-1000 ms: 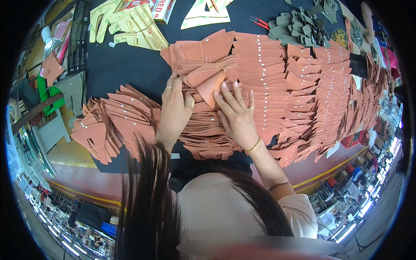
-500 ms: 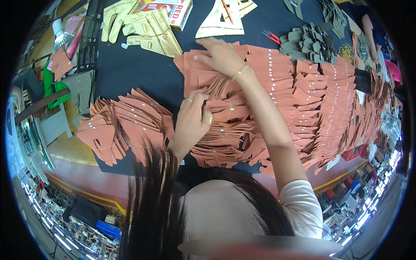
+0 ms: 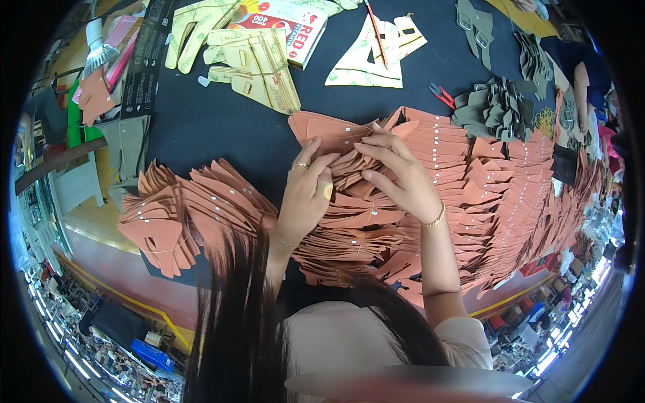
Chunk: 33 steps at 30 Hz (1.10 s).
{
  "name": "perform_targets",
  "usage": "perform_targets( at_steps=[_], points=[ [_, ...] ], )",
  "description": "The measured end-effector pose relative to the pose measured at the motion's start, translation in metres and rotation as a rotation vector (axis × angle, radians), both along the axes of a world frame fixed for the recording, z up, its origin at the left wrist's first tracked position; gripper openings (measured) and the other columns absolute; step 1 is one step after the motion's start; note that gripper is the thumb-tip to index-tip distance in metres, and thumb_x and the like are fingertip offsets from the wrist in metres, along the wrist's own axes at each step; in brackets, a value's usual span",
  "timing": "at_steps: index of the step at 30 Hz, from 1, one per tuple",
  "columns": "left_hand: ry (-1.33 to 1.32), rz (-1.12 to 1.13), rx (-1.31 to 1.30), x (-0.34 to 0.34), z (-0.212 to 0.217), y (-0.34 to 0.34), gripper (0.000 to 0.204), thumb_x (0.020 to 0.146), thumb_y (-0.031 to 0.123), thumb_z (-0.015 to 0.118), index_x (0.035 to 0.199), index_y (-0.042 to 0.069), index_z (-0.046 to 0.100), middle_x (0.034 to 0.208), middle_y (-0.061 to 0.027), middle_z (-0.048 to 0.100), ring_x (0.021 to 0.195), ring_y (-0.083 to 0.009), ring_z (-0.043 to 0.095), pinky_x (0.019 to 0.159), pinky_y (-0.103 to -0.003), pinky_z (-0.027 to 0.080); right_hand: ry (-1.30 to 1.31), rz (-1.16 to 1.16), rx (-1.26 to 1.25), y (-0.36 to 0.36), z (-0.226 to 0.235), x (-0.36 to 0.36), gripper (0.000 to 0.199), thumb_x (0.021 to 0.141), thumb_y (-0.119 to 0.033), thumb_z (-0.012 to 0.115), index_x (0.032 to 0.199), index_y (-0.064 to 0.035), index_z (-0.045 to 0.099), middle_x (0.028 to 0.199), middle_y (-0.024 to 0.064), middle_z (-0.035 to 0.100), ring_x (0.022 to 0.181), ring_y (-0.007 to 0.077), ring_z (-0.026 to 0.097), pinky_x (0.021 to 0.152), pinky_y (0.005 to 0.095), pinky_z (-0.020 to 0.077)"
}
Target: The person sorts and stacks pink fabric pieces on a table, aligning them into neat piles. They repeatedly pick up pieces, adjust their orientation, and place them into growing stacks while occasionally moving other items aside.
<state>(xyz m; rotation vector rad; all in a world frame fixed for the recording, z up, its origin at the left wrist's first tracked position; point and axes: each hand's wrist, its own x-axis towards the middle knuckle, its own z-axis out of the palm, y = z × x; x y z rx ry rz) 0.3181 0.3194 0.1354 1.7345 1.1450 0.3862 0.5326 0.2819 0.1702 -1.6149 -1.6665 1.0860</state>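
A small bundle of orange-brown cut pieces [image 3: 349,165] lies between my hands, on top of layered stacks of the same material. My left hand [image 3: 306,191] holds it at its left side, fingers bent. From the right, my right hand [image 3: 401,176] grips it with curved fingers on the far side and the thumb nearer me. Just beyond the fingertips lies a flat orange-brown piece [image 3: 319,129] with small white labels. Closer to me sits a tied bundle of pieces [image 3: 349,245]. My fingers partly hide the held bundle.
Long rows of labelled pieces [image 3: 440,174] extend rightward. Two more piles [image 3: 222,195] stand at the left. Beyond are yellow patterned templates [image 3: 259,67], a box [image 3: 306,40], a pencil [image 3: 377,33], red-handled snips [image 3: 442,95] and dark grey-green pieces [image 3: 490,111]. Another person's arm [image 3: 581,87] shows far right.
My right hand has drawn back from the far edge of the stack and now meets the bundle beside my left hand. The view has shifted, so the table appears lower.
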Motion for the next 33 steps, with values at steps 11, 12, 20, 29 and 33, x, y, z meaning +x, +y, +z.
perform_targets(
  at_steps=[11, 12, 20, 29, 33],
  points=[
    [-0.079, 0.012, -0.008, -0.004, -0.008, -0.004, 0.031, 0.104, 0.015, 0.044, 0.123, 0.000, 0.063, 0.152, -0.0277, 0.040, 0.140, -0.0412, 0.042, 0.114, -0.043, 0.034, -0.123, -0.040, 0.033, -0.020, -0.006, -0.001, 0.052, 0.085, -0.004, 0.072, 0.136, -0.0079, 0.061, 0.143, 0.0138, 0.054, 0.143, 0.0340, 0.042, 0.113, 0.0429, 0.0405],
    [-0.071, 0.004, 0.008, -0.003, -0.008, -0.005, 0.031, 0.104, 0.014, 0.044, 0.123, 0.000, 0.063, 0.152, -0.0277, 0.040, 0.141, -0.0411, 0.041, 0.114, -0.043, 0.033, -0.127, -0.044, 0.032, -0.022, -0.006, -0.001, 0.053, 0.085, -0.004, 0.072, 0.137, -0.0079, 0.061, 0.144, 0.0139, 0.053, 0.143, 0.0339, 0.042, 0.113, 0.0431, 0.0401],
    [-0.174, 0.136, -0.105, 0.003, -0.013, -0.009, 0.048, 0.103, 0.009, 0.041, 0.149, -0.003, 0.034, 0.155, -0.0245, 0.035, 0.145, -0.0352, 0.036, 0.117, -0.041, 0.028, -0.167, -0.138, 0.038, -0.038, -0.016, -0.011, 0.054, 0.086, -0.014, 0.073, 0.138, -0.0106, 0.060, 0.144, 0.0113, 0.055, 0.141, 0.0317, 0.043, 0.116, 0.0457, 0.0363],
    [-0.125, 0.004, -0.093, 0.004, -0.015, -0.007, 0.042, 0.106, 0.023, 0.042, 0.142, 0.003, 0.051, 0.162, -0.0274, 0.020, 0.149, -0.0424, 0.024, 0.120, -0.050, 0.019, -0.163, -0.111, 0.020, -0.035, -0.017, -0.009, 0.039, 0.090, -0.012, 0.066, 0.128, -0.0048, 0.064, 0.137, 0.0143, 0.059, 0.133, 0.0328, 0.051, 0.113, 0.0449, 0.0366],
    [-0.023, 0.001, 0.072, 0.006, -0.012, -0.012, 0.041, 0.106, 0.027, 0.039, 0.134, 0.006, 0.061, 0.163, -0.0281, 0.016, 0.150, -0.0469, 0.015, 0.119, -0.057, 0.014, -0.182, -0.126, 0.129, -0.007, -0.018, 0.000, 0.031, 0.089, -0.017, 0.069, 0.119, -0.0066, 0.068, 0.124, 0.0098, 0.064, 0.114, 0.0302, 0.058, 0.099, 0.0430, 0.0449]
  ],
)
